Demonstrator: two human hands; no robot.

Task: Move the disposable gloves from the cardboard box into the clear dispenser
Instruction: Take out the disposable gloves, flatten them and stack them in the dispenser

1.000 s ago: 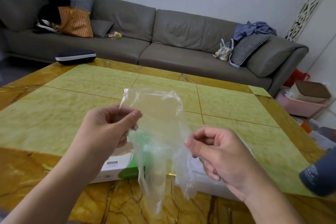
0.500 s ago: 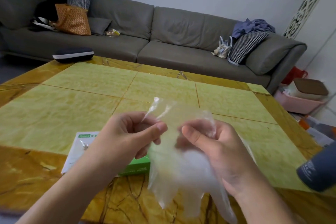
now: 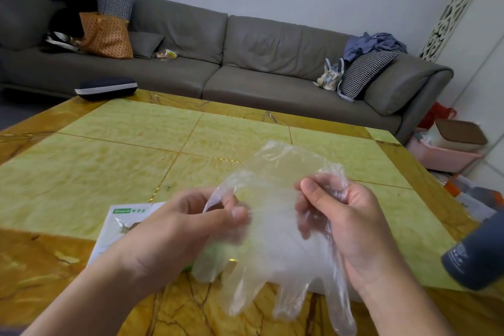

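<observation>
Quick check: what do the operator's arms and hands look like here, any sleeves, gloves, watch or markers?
Both forearms are bare as far as the frame shows, no sleeves in view. The left hand and right hand wear no rings, watch, bands or markers. Nails are short and unpainted.

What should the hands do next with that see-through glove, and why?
Probably fold the glove flat. Both the left hand and right hand pinch its cuff end, and its fingers dangle loose above the table, so it looks too floppy to pack neatly. The cardboard box lies under the left hand; I cannot make out the dispenser clearly.
</observation>
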